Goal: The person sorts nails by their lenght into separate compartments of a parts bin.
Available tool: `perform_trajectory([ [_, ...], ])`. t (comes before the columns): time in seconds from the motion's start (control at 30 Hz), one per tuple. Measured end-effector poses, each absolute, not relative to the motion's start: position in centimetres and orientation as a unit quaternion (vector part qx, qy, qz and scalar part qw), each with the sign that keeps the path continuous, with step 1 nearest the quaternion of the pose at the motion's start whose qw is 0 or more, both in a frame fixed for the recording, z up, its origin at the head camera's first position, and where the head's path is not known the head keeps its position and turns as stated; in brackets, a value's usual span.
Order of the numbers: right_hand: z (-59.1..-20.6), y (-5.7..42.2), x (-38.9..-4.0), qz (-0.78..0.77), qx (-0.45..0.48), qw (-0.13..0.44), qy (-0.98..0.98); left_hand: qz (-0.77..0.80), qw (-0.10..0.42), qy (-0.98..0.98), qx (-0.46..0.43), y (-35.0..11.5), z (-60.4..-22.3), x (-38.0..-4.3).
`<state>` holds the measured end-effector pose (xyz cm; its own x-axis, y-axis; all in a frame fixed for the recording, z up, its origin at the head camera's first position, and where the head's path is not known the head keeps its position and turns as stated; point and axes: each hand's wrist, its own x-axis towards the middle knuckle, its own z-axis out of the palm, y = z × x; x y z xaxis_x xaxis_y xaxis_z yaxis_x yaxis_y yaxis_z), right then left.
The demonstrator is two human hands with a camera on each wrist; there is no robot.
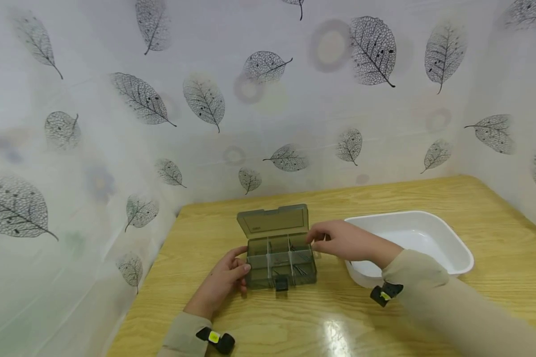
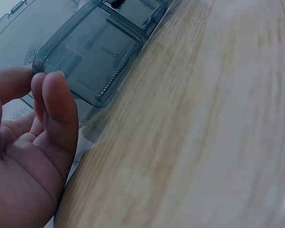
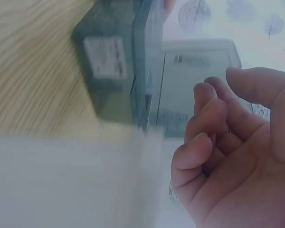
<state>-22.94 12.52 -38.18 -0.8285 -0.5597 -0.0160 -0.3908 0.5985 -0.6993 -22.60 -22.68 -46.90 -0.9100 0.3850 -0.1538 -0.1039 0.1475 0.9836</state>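
A translucent grey-green organizer box stands on the table with its lid raised at the back. Thin dividers split it into several compartments. Small metal screws lie in the front right compartment, and a threaded screw shows through the wall in the left wrist view. My left hand holds the box's left side, thumb near the front and fingers by the rear corner. At the right rear compartment is my right hand, its fingers loosely bent. The right wrist view shows a gap between thumb and fingertips, with nothing between them.
To the right, partly behind my right forearm, sits a white plastic tray. A wood-grain table carries everything. A pale sheet with leaf prints hangs along the table's back and sides. The box's right wall bears a white label.
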Motion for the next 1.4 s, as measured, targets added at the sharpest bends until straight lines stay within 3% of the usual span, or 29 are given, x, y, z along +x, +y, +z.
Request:
perform_trajectory([
  [0.57,-39.7,21.1,-23.1,-0.341,-0.225,0.125,0.904,0.642,0.189,0.736,0.102,-22.1,-46.7,-22.8],
  [0.9,-42.3,21.1,-23.7,-0.292,-0.266,0.127,0.91,0.644,0.187,0.735,0.101,-22.2,-47.0,-22.7],
  [1.4,-44.4,20.0,-23.7,-0.252,-0.253,0.118,0.926,0.639,0.183,0.742,0.086,-22.6,-46.9,-22.5],
])
